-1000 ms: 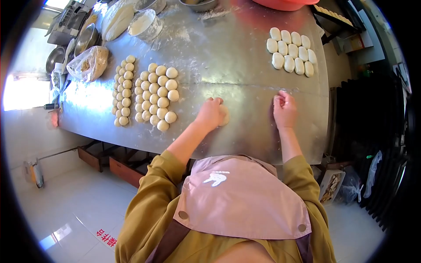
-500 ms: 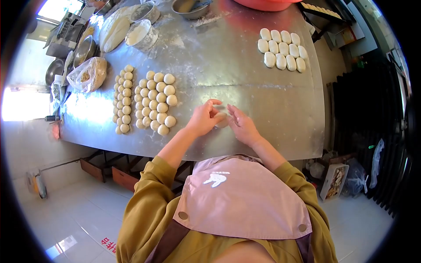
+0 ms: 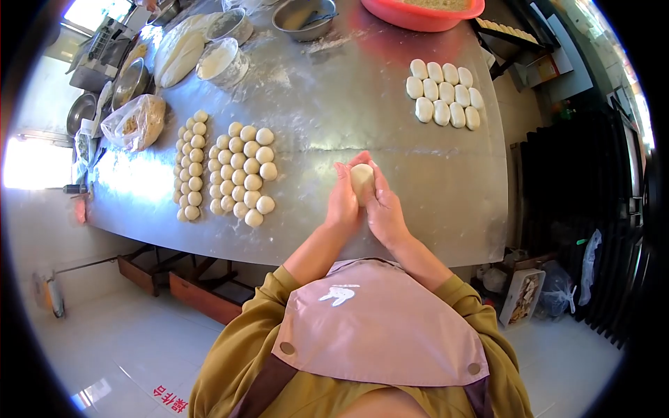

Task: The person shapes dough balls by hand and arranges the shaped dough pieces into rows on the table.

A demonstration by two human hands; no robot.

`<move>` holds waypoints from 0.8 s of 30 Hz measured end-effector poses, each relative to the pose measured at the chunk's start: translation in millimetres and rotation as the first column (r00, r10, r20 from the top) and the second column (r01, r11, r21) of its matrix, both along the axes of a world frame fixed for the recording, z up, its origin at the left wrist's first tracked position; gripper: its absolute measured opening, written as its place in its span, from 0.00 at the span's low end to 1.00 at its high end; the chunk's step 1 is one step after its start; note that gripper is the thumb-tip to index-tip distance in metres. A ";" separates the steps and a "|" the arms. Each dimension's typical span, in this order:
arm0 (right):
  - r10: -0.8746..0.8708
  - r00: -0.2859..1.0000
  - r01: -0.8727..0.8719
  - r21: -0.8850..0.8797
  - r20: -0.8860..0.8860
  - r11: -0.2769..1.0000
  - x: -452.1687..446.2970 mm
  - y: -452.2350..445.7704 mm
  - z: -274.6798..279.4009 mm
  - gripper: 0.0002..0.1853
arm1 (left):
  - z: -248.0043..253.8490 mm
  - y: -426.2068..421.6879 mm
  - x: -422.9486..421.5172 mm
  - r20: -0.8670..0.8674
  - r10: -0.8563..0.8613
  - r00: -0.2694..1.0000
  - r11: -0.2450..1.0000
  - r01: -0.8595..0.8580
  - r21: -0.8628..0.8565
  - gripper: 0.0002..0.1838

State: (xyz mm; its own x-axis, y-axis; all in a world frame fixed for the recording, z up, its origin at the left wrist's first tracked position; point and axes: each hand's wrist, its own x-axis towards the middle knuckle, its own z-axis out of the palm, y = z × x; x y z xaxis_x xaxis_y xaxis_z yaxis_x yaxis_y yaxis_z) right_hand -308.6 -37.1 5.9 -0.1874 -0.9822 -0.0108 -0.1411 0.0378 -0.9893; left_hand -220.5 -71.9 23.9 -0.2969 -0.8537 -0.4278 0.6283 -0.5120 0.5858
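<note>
A pale dough piece is cupped between my two hands above the metal table. My left hand wraps its left side, and my right hand closes on it from the right, the fingertips meeting around it. Its underside is hidden by the palms. To the left of my hands sit two groups of round dough balls, the nearer group and a narrower group beyond it. At the right back, oval dough pieces lie in close rows.
The metal table spans the view. Along its back are a red basin, a metal bowl, a flour tub and a large dough slab. A plastic bag lies at left. A dark rack stands right.
My hands have come together and lifted the dough piece off the table, where it was resting between them. The view has shifted slightly.
</note>
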 end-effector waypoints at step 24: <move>-0.448 0.833 0.456 -0.055 -0.325 0.888 -156.8 -66.0 -24.9 0.25 | -37.4 -148.7 -88.6 0.596 -0.159 0.787 0.981 0.195 0.004 0.20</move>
